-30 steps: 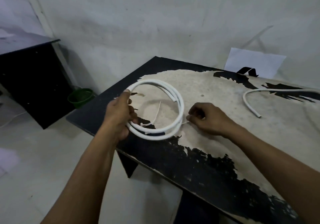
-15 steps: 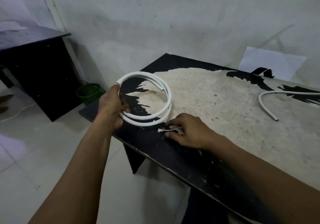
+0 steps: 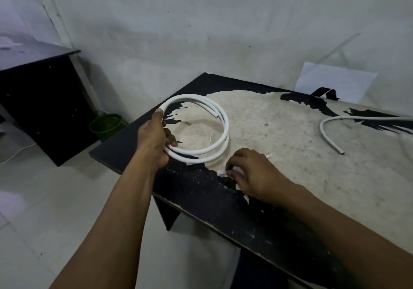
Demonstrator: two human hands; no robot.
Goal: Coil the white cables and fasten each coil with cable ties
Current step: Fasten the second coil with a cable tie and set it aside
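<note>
My left hand (image 3: 154, 141) curls round the left side of the white coil (image 3: 224, 130), holding it at the worktop's (image 3: 312, 177) left corner. Just beside the coil, near the front edge, my right hand (image 3: 254, 174) pinches white cable ties (image 3: 221, 172).

Left arm reaches forward, the left hand (image 3: 156, 141) with fingers (image 3: 171, 143) and thumb curled round the cable coil (image 3: 224, 132). The right hand (image 3: 254, 174) sits palm-down just right of those fingers, its fingertips (image 3: 231, 173) pinching white strips (image 3: 221, 173) against the bench (image 3: 290, 154).
</note>
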